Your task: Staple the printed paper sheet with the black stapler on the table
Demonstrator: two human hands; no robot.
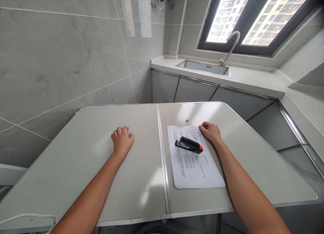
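Note:
My left hand (122, 139) rests on the left half of the table, fingers spread, holding nothing. At the upper right corner of a stack of printed paper (187, 175), my right hand (210, 130) has its thumb and fingers closed on the edge. The paper lies flat on the table's right half, its text turned sideways. On top of it lies a black stapler (188, 145) with an orange end, apart from both hands. Two small strips of staples (187, 120) are just beyond the paper's far edge.
The pale folding table (141, 180) has a metal seam down its middle. Behind it runs a white counter (255, 77) with a sink (202, 67) and tall faucet (231, 48). A tiled wall (76, 52) stands at left. A white cable (27, 215) crosses the near left corner.

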